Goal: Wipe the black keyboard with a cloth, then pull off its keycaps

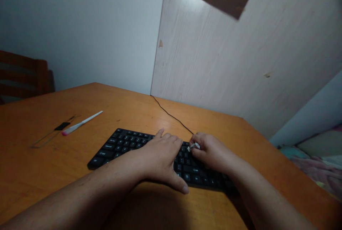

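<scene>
A black keyboard point(117, 145) lies on the wooden table in front of me. My left hand point(162, 158) rests flat across its middle, fingers stretched and thumb spread towards the near edge. To the right, my right hand point(210, 150) is closed over the upper keys, pinching a small crumpled white piece of tissue or cloth point(195, 146). Its fingertips are close to the keys, and I cannot tell whether the white piece touches them. Both hands hide part of the keyboard.
A white brush with a pink tip point(82, 123) lies left of the keyboard, beside a thin wire tool with a black middle point(62, 126). A black cable point(171, 115) runs back to the wall. A wooden chair point(40, 77) stands at far left; bedding point(317, 166) shows at right.
</scene>
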{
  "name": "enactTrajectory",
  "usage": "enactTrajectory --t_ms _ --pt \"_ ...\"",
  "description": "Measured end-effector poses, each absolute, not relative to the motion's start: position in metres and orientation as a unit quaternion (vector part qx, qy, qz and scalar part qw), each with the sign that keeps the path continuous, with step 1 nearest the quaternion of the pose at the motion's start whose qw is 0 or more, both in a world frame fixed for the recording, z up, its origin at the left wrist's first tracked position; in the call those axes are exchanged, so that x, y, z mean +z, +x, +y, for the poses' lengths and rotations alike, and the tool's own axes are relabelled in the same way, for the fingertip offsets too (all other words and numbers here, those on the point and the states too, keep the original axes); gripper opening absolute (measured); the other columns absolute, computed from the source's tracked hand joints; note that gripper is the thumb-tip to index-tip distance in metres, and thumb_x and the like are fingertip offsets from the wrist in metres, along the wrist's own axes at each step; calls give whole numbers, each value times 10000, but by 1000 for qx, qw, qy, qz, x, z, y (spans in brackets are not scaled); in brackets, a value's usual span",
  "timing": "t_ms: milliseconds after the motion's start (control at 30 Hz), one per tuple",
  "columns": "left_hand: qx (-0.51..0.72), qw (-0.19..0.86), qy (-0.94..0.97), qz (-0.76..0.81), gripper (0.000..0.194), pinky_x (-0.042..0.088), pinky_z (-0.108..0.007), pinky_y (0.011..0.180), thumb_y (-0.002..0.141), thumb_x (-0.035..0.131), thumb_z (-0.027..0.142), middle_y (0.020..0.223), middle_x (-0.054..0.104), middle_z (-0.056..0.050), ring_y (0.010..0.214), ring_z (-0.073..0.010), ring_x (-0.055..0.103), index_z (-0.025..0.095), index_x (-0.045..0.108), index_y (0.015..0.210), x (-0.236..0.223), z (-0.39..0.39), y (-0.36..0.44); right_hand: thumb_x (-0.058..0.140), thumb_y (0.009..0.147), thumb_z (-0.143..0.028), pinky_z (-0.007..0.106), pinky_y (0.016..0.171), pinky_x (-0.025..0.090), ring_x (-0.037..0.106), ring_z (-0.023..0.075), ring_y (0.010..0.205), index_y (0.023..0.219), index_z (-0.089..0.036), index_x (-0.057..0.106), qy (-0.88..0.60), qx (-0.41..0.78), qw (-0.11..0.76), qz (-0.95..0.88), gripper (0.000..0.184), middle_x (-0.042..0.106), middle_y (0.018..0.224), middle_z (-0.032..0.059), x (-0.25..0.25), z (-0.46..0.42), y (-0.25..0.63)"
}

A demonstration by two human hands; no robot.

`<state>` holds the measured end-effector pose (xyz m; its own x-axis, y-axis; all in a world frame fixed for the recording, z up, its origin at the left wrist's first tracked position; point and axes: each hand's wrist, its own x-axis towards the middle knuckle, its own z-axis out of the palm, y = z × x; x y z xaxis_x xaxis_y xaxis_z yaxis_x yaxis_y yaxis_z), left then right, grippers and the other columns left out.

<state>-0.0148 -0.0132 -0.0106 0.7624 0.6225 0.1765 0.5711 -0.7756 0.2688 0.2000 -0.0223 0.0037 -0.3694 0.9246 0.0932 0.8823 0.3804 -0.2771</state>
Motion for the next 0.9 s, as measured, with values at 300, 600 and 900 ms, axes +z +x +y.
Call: enactTrajectory --t_ms 300,600,900 --pt "134 100 935 312 1033 295 -519 1064 493 550 920 1129 606 -126 1084 -354 535 179 544 1213 -14 -11 -16 550 772 -150 253 627 363 551 163 720 855 -178 656 -577 111 107 -802 137 646 806 39 12 -26 212" --pt "124 95 936 315 967 386 -473 959 499 617 869 1111 609 -125 1040 -349 545 176 566 1171 -10 -12 -15 565 727 -121 238 597 350 541 149 688 788 -194 611 -541 157 81 -822 105 627 755 4 15 -34 208" --pt "119 91 937 315 939 411 -441 932 502 641 850 1102 611 -116 1038 -340 553 180 567 1155 -10 -11 -15 546 735 -123 227 534 337 541 135 621 811 -199 613 -540 194 62 -816 127 638 726 -8 17 -40 211"
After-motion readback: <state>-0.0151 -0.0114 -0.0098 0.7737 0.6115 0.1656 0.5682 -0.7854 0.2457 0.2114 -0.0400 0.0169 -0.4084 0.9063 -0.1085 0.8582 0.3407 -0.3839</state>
